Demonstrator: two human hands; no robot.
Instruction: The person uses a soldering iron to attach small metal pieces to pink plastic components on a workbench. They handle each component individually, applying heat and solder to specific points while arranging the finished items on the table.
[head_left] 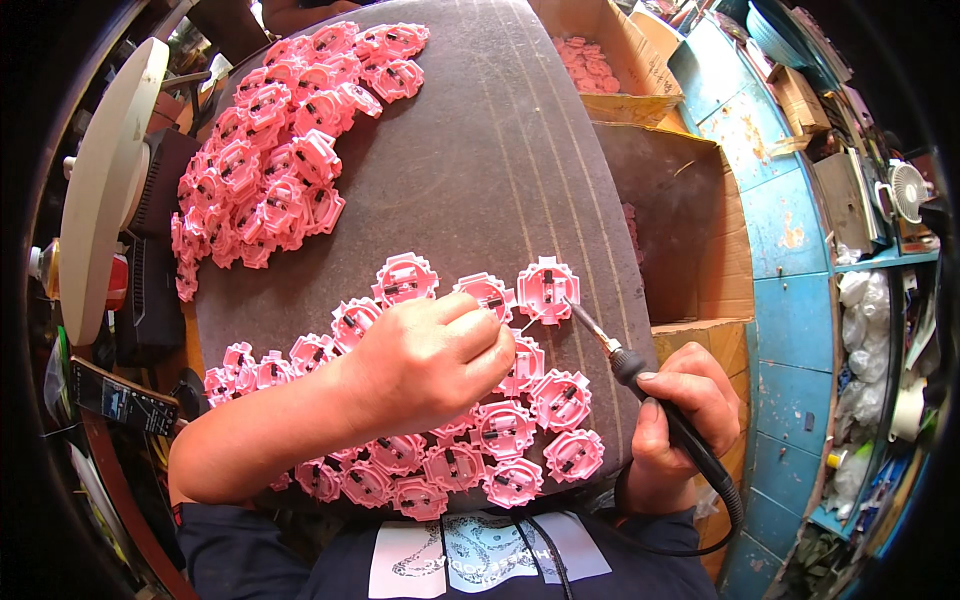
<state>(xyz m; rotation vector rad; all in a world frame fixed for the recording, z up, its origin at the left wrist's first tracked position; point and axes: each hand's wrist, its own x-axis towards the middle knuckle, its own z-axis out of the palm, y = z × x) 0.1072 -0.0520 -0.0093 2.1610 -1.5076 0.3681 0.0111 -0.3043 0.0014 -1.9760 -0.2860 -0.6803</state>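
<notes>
My right hand is closed round a black-handled soldering iron; its metal tip touches a pink plastic part with small dark pieces at the top of the near group. My left hand is closed over neighbouring parts, its fingertips mostly hidden, with a thin pale wire running from it toward the iron's tip. Several similar pink parts lie spread round and under my left hand and forearm on the dark grey work surface.
A heap of pink parts lies at back left. Cardboard boxes stand right of the surface, the rear one holding pink parts. A pale board stands on the left. Blue tiles and shelves line the right side. Part of another person shows at the top.
</notes>
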